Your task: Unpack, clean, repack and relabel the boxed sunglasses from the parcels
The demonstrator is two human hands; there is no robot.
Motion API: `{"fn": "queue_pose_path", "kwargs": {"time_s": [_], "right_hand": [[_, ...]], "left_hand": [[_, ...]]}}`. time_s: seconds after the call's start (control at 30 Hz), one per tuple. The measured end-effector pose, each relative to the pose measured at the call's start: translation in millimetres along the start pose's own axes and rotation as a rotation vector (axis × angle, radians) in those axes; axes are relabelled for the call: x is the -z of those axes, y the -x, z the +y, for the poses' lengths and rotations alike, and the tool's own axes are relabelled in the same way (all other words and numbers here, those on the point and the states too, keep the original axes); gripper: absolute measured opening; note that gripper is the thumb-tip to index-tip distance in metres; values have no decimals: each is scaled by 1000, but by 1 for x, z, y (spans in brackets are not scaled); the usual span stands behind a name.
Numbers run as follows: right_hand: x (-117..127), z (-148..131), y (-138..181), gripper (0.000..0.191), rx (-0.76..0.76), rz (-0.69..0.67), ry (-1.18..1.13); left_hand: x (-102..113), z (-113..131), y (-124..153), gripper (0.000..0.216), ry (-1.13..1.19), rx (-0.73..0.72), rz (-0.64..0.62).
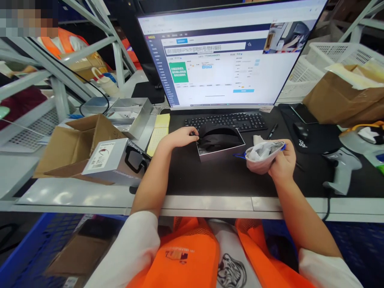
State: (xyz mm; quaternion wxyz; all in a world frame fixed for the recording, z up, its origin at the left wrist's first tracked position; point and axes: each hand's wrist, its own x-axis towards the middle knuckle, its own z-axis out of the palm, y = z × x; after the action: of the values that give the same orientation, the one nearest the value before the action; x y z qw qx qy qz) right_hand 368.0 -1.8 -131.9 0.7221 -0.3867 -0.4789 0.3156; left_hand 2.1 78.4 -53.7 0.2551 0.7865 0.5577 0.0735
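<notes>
My left hand (181, 138) rests on the black desk mat, fingers curled and pinched at the left rim of a small silver tray-like box (222, 153) that holds a black glasses case (220, 140). To the right, my right hand (283, 162) is closed around a crumpled white and grey pouch (261, 154) with a blue cord, held just above the mat. A black keyboard (228, 120) lies just behind the box, under a large monitor (228, 52).
A silver glasses box lid (115, 162) leans on an open cardboard box (75, 146) at the left. Yellow sticky notes (159, 134), a pen (272, 131), a mouse (301, 130), a barcode scanner (342, 170) and a brown carton (342, 96) lie around. Another person in orange stands far left.
</notes>
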Motion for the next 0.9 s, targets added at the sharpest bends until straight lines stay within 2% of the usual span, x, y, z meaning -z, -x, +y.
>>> {"fn": "queue_pose_path", "kwargs": {"time_s": [0.07,0.23,0.33,0.43,0.53,0.63,0.73,0.8,0.87,0.9], "right_hand": [[0,-1,1,18,-2,0,4],[0,-1,1,16,0,9,17],[0,-2,1,14,14,3,1],[-1,-4,2,18,7,16,7],[-3,-6,2,22,5,29,4],[-5,-9,3,20,22,2,2],[-6,-10,6,19,21,-50,-7],[-9,-11,9,18,12,-71,-4],[-13,-11,15,15,25,-55,8],[-16,-12,18,14,41,-32,14]], "left_hand": [[-4,1,-3,33,2,-1,61],[-17,7,-9,23,-52,107,240],[-23,12,-12,27,-22,84,293],[-24,16,-14,32,97,71,295],[-22,15,-13,33,148,61,180],[-18,16,-9,29,-9,22,100],[-16,30,2,38,-159,46,184],[-21,51,13,38,-155,-48,331],[-31,79,27,33,-51,-300,450],[-39,93,34,30,16,-458,454]]}}
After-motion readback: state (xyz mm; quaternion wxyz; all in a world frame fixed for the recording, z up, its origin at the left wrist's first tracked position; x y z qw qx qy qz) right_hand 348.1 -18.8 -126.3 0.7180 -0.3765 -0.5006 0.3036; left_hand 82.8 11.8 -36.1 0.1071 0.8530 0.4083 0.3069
